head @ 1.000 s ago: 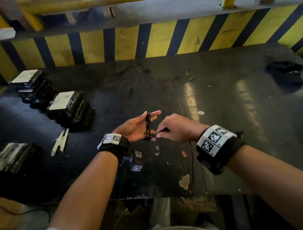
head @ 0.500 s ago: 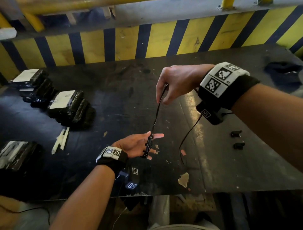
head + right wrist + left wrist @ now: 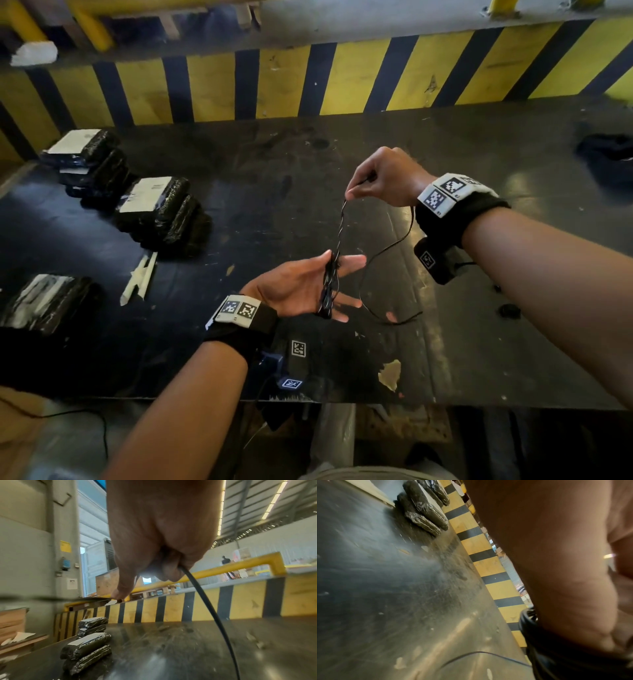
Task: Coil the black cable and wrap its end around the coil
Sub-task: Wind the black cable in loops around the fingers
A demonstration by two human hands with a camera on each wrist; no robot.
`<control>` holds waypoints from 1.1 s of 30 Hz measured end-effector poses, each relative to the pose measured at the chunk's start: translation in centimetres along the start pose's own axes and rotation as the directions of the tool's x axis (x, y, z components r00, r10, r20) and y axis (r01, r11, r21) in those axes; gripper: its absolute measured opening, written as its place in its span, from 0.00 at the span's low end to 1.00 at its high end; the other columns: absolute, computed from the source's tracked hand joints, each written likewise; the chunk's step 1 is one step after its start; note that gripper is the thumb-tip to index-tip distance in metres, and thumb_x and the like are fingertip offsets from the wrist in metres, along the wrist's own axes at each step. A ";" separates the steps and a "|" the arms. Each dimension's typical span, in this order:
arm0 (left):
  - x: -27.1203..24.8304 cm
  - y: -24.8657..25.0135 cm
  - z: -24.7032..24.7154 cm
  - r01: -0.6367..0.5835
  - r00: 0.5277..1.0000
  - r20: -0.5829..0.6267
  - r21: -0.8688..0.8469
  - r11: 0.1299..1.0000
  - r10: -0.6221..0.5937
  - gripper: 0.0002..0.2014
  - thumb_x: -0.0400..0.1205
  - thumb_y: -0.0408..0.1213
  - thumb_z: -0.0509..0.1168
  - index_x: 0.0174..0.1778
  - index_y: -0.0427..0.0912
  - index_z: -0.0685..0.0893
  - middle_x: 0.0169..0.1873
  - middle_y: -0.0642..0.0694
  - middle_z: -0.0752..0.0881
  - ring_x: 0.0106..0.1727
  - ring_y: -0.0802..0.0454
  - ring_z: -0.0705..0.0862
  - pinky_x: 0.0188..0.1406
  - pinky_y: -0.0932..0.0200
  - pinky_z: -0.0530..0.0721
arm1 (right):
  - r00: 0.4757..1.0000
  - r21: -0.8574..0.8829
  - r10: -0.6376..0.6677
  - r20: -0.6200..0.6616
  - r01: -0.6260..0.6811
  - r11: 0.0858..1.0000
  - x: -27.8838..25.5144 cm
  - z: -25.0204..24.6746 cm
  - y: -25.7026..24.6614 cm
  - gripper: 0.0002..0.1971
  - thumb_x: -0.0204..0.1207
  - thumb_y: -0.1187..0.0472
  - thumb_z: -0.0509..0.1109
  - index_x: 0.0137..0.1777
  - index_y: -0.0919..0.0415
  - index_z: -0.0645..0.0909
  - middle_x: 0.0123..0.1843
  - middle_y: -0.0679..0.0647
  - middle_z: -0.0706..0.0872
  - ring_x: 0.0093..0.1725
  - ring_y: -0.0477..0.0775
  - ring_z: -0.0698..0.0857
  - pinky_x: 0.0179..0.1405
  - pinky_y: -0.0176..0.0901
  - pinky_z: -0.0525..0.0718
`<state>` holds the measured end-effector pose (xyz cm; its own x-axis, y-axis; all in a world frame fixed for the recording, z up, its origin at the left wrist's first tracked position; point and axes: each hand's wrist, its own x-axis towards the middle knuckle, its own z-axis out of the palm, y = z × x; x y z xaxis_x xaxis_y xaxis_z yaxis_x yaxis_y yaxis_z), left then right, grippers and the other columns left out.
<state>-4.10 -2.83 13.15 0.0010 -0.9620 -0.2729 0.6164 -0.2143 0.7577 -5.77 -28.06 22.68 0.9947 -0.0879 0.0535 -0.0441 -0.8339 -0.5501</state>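
Observation:
My left hand point(image 3: 308, 287) is held palm up over the dark table point(image 3: 239, 171), fingers straight. A coil of black cable point(image 3: 329, 287) is wound round those fingers. From the coil a twisted strand rises to my right hand point(image 3: 350, 196), which pinches the cable between thumb and fingertips above and to the right. The loose tail point(image 3: 387, 246) hangs from that hand in a loop and lies on the table. The left wrist view shows the coil point(image 3: 527, 622) against the hand. In the right wrist view the cable point(image 3: 205, 601) leaves my curled fingers point(image 3: 169, 572).
Black wrapped packs with white labels point(image 3: 154, 205) sit stacked along the table's left side. White plastic pieces point(image 3: 140, 277) lie beside them. Two small black parts point(image 3: 510, 310) lie under my right forearm. A dark bundle point(image 3: 609, 154) is far right, below the yellow-black striped wall point(image 3: 342, 78).
My right hand, pinching the cable beside the left fingers a second ago, lifted up and away, drawing a strand out above the coil. The left hand dropped slightly with the coil on it.

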 end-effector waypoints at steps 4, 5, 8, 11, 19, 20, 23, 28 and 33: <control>0.2 2.6 1.8 -0.093 0.990 0.099 -0.050 0.994 0.098 0.25 0.89 0.53 0.50 0.75 0.48 0.81 0.89 0.45 0.57 0.82 0.14 0.56 0.75 0.14 0.53 | 0.992 0.306 0.101 0.073 -0.119 0.945 -1.9 2.3 2.2 0.06 0.75 0.54 0.80 0.49 0.52 0.95 0.49 0.51 0.95 0.50 0.47 0.92 0.49 0.37 0.89; 0.2 3.2 2.1 -0.119 0.985 0.122 -0.051 0.992 0.124 0.25 0.88 0.53 0.49 0.75 0.49 0.81 0.89 0.45 0.55 0.81 0.14 0.56 0.75 0.14 0.54 | 0.984 0.387 0.137 0.111 -0.169 0.907 -2.8 3.3 2.8 0.04 0.78 0.55 0.78 0.49 0.50 0.94 0.50 0.52 0.95 0.51 0.47 0.91 0.47 0.33 0.88; 0.6 4.5 3.0 -0.186 0.961 0.196 -0.057 0.981 0.193 0.26 0.88 0.53 0.47 0.74 0.49 0.82 0.90 0.43 0.52 0.81 0.14 0.55 0.74 0.14 0.55 | 0.951 0.538 0.204 0.233 -0.301 0.788 -6.0 7.0 3.4 0.09 0.83 0.51 0.71 0.45 0.43 0.94 0.44 0.60 0.92 0.40 0.53 0.84 0.37 0.41 0.81; 1.6 5.0 3.3 -0.234 0.945 0.223 -0.057 0.971 0.241 0.26 0.89 0.53 0.45 0.74 0.51 0.81 0.90 0.43 0.50 0.81 0.15 0.56 0.74 0.16 0.59 | 0.930 0.619 0.199 0.308 -0.355 0.701 -8.4 10.6 2.6 0.11 0.85 0.52 0.68 0.47 0.40 0.92 0.38 0.61 0.82 0.30 0.51 0.75 0.26 0.38 0.72; 3.7 6.5 0.3 -0.258 0.965 0.039 -0.029 0.966 0.259 0.25 0.89 0.55 0.47 0.77 0.56 0.78 0.89 0.44 0.55 0.79 0.15 0.62 0.73 0.18 0.66 | 0.931 0.675 0.149 0.333 -0.346 0.651 -10.9 13.6 -0.9 0.14 0.88 0.46 0.62 0.52 0.41 0.91 0.28 0.52 0.71 0.26 0.49 0.69 0.29 0.34 0.71; 3.8 6.5 -0.2 -0.241 0.971 -0.009 -0.025 0.970 0.241 0.24 0.89 0.55 0.48 0.78 0.57 0.78 0.89 0.44 0.55 0.79 0.16 0.65 0.73 0.19 0.67 | 0.939 0.644 0.141 0.314 -0.320 0.694 -10.8 13.3 -1.1 0.14 0.87 0.44 0.62 0.51 0.40 0.91 0.29 0.55 0.71 0.29 0.54 0.70 0.33 0.38 0.73; 3.9 6.0 -1.8 -0.177 0.974 -0.147 -0.022 0.984 0.172 0.24 0.90 0.56 0.45 0.79 0.59 0.75 0.89 0.47 0.57 0.76 0.19 0.72 0.73 0.22 0.71 | 0.948 0.495 0.102 0.301 -0.247 0.833 -10.5 11.7 -1.2 0.14 0.85 0.40 0.64 0.56 0.39 0.92 0.27 0.55 0.74 0.28 0.51 0.75 0.37 0.43 0.81; 3.6 4.5 -3.4 -0.075 0.969 -0.237 -0.026 0.997 0.067 0.24 0.90 0.55 0.48 0.80 0.58 0.76 0.89 0.49 0.53 0.70 0.26 0.80 0.72 0.26 0.75 | 0.945 0.048 0.052 0.322 -0.071 0.996 -9.5 8.1 -2.2 0.14 0.85 0.44 0.63 0.53 0.41 0.91 0.33 0.40 0.81 0.33 0.39 0.80 0.32 0.35 0.79; 3.0 2.5 -3.9 0.033 0.975 -0.218 -0.003 0.999 -0.032 0.25 0.89 0.54 0.50 0.79 0.54 0.78 0.82 0.45 0.72 0.64 0.31 0.82 0.70 0.27 0.75 | 0.968 -0.308 -0.034 0.250 0.113 0.945 -6.7 3.5 -3.4 0.11 0.77 0.42 0.71 0.51 0.42 0.91 0.41 0.43 0.87 0.46 0.53 0.88 0.40 0.43 0.76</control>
<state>0.56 -5.60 11.91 0.1529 -0.8945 -0.4202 0.6183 -0.2451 0.7467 -11.94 -22.74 21.21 0.9873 0.0796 -0.1376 0.0420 -0.9655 -0.2571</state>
